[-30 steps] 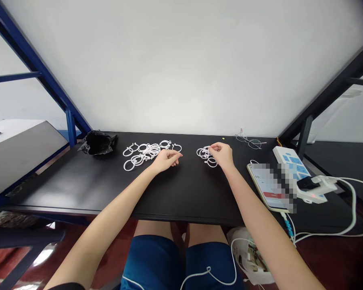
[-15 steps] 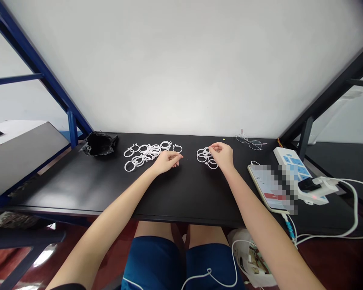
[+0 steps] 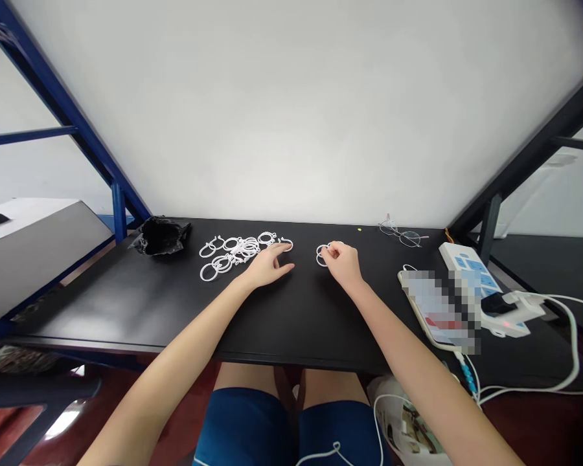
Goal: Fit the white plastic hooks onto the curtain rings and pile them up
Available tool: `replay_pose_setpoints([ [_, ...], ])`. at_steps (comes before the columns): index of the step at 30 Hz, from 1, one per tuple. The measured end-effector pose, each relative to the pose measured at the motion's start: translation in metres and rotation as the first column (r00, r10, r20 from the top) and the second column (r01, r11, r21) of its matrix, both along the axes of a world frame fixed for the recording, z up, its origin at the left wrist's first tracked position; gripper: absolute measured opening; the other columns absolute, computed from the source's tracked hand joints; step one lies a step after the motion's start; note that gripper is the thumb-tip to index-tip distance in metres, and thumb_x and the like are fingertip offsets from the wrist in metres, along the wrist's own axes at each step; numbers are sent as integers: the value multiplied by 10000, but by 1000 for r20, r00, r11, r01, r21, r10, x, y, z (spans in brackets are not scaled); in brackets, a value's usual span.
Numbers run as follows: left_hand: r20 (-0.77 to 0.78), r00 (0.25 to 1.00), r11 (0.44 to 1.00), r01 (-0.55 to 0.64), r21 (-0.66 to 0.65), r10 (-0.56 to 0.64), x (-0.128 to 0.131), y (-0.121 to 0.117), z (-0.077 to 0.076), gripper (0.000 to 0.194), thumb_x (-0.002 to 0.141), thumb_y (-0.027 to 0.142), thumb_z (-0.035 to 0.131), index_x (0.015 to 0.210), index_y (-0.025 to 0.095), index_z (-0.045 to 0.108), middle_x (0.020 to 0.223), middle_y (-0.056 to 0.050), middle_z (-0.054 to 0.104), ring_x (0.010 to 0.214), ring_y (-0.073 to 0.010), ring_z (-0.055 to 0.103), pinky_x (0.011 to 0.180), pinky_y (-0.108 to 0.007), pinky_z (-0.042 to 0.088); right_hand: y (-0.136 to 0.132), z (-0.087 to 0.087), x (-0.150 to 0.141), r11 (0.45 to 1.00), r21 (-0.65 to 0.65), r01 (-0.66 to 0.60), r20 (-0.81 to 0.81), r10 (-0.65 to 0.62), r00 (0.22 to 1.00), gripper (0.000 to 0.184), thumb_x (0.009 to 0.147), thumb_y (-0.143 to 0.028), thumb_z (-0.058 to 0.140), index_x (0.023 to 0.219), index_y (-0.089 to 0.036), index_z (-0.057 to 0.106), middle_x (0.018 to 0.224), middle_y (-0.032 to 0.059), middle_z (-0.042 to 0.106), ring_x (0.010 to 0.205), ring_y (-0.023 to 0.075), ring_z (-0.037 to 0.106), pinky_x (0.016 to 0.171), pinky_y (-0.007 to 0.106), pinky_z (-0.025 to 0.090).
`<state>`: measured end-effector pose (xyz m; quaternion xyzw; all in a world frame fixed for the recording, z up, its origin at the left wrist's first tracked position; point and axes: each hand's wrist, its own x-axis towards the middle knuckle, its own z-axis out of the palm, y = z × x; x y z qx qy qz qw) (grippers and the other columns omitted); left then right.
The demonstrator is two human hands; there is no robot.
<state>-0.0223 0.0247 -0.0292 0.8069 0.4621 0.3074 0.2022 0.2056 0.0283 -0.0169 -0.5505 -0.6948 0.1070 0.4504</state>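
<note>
White plastic rings with small eyelets, which look like curtain rings, lie in two groups on a black desk. The larger pile is left of centre. At its right end, my left hand has thumb and fingers apart, its fingertips by a single ring; whether they touch it I cannot tell. Over the smaller group of rings, my right hand is closed, fingers curled together. It covers most of that group, and what its fingers hold, if anything, is hidden.
An open black plastic bag stands at the back left. Eyeglasses lie at the back right near the wall. A phone on a cable and a power strip with plugs occupy the right side. Blue metal bars rise at the left.
My left hand's thumb and fingers have parted from a pinch. My right hand has moved slightly left and down, now covering more of the smaller group of rings.
</note>
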Motion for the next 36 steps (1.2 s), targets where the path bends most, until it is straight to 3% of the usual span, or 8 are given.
replay_pose_setpoints([
  [3, -156, 987, 999, -18, 42, 25, 3, -3, 1, 647, 824, 422, 582, 1410, 198, 421, 1353, -122, 534, 910, -213, 658, 876, -328, 492, 0, 0, -2, 1000, -20, -9, 6, 9, 1000, 353, 758, -275, 510, 509, -215, 268, 464, -43, 350, 484, 117, 335, 527, 265, 288],
  [5, -220, 975, 999, -17, 50, 28, 5, -6, 2, 666, 841, 441, 556, 1439, 212, 376, 1399, -110, 498, 1125, -270, 590, 936, -346, 464, -1, -1, -3, 999, -35, -17, 8, 17, 1000, 354, 758, -280, 515, 510, -213, 271, 464, -43, 348, 476, 115, 332, 525, 267, 288],
  [8, -243, 970, 999, -2, 38, 11, 7, -8, 4, 616, 863, 450, 519, 1421, 214, 409, 1423, -97, 478, 1212, -291, 536, 973, -363, 442, -1, -1, -4, 999, -41, -19, 6, 20, 1000, 359, 757, -281, 519, 511, -210, 267, 460, -46, 339, 465, 110, 319, 523, 266, 287],
  [13, -195, 981, 998, 29, 49, -19, 4, -7, 4, 508, 852, 418, 547, 1313, 202, 544, 1322, -93, 571, 1131, -285, 586, 952, -374, 452, -1, -1, -3, 999, -36, -19, 13, 19, 1000, 358, 763, -294, 513, 512, -209, 273, 463, -41, 344, 472, 111, 325, 524, 266, 280],
  [20, -160, 984, 993, 89, 76, -76, 4, -4, 0, 287, 855, 226, 512, 1084, 235, 684, 1048, -38, 706, 805, -186, 653, 781, -283, 482, -1, -2, -4, 999, -28, -30, 7, 30, 1000, 373, 764, -295, 530, 510, -209, 272, 458, -47, 329, 457, 105, 308, 518, 265, 275],
  [24, -156, 977, 984, 159, 83, -145, 6, -6, 6, 293, 827, 130, 470, 996, 218, 693, 943, -29, 697, 697, -142, 607, 685, -241, 449, -1, -3, -5, 999, 18, -36, -3, 36, 999, 380, 783, -294, 527, 516, -209, 269, 463, -47, 334, 466, 105, 314, 524, 262, 285],
  [28, -196, 970, 985, 159, 73, -142, 7, -11, 12, 239, 761, 113, 507, 902, 198, 680, 874, -18, 646, 613, -110, 542, 598, -223, 413, -1, -2, -5, 996, 74, -50, -35, 52, 998, 392, 797, -300, 530, 523, -208, 265, 465, -51, 324, 465, 98, 310, 511, 255, 283],
  [36, -214, 969, 986, 144, 86, -123, 8, -12, 11, 212, 710, 78, 522, 830, 179, 664, 823, -14, 601, 635, -111, 554, 619, -224, 437, -5, 1, -9, 970, 170, -173, -5, 176, 984, 410, 822, -281, 547, 543, -200, 258, 473, -63, 266, 448, 79, 261, 482, 248, 245],
])
